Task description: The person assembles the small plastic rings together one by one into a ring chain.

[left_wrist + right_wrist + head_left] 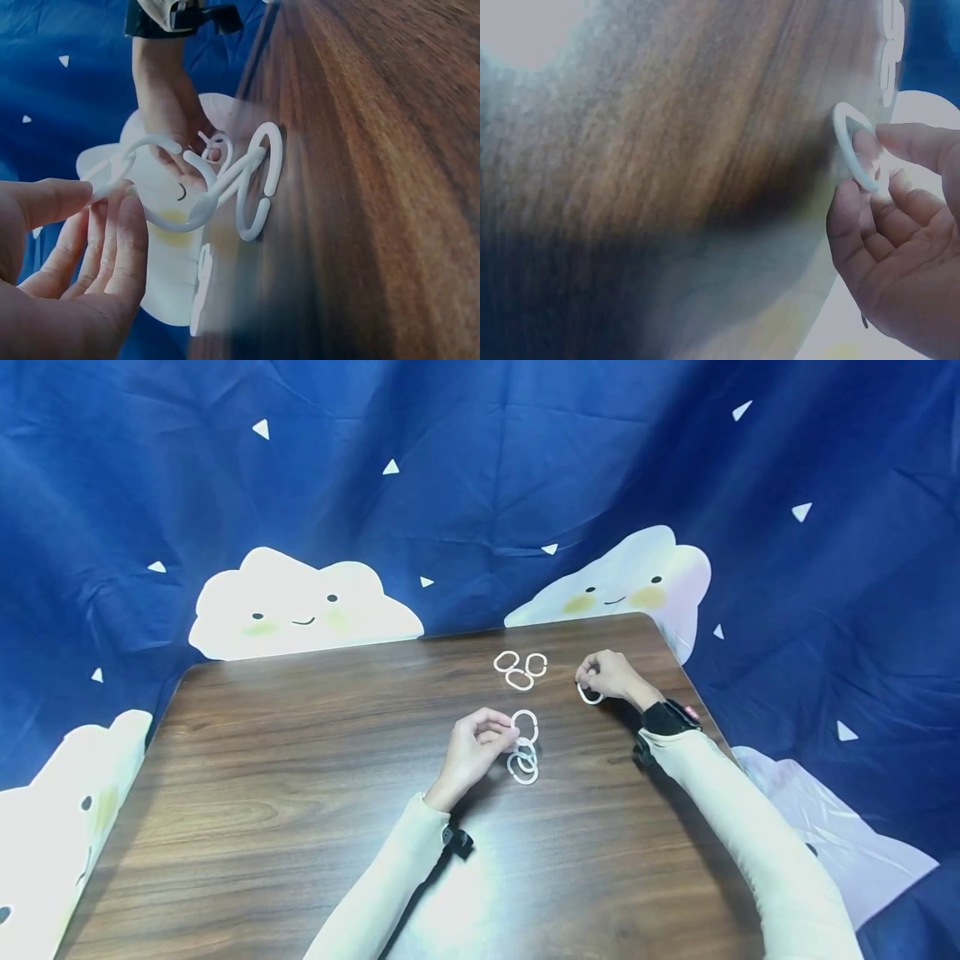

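Observation:
My left hand [474, 750] pinches a short chain of white plastic links [525, 727] between thumb and fingers. In the left wrist view the chain's linked C-shaped rings [255, 180] hang from the fingertips toward the wooden surface, each with a small gap. Over at the right side of the table, my right hand [611, 677] holds a single white link [590, 696]. Seen from the right wrist, that link [853, 150] sits between the thumb and the fingers, partly hidden by them.
Several loose white links [519, 679] lie grouped on the brown wooden table [300, 777], beyond the left hand. A blue curtain [465, 468] with cloud faces stands behind and beside the table. The table's right edge runs close to the right forearm.

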Motion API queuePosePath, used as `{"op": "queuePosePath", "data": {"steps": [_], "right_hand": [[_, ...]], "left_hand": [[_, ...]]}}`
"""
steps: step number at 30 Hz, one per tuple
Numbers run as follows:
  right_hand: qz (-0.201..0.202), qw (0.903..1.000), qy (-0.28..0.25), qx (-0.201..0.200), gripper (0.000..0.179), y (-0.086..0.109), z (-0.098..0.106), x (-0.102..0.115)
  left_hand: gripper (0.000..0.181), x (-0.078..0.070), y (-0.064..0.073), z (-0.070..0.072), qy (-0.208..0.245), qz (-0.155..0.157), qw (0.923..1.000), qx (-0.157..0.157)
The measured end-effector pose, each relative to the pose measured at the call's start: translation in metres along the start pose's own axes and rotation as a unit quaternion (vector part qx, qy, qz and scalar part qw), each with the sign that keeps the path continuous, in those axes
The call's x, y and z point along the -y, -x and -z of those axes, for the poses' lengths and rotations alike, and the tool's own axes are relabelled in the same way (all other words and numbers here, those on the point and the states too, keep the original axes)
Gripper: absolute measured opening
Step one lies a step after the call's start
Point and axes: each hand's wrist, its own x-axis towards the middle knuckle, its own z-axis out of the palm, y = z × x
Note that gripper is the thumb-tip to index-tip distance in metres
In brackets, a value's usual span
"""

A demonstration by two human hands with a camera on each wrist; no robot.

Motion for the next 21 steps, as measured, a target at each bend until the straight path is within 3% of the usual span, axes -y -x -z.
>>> {"op": "queuePosePath", "data": {"steps": [8,21], "right_hand": [[0.012,0.9995,-0.023,0.017,0.022,0.011,0.005,0.014],[0.025,0.9992,-0.031,0.004,0.02,0.029,0.013,0.031]], "left_hand": [[0.02,-0.004,0.0,0.001,0.015,-0.014,0.9998,0.002],[0.018,-0.012,0.001,0.003,0.015,-0.023,0.9996,0.005]]}}
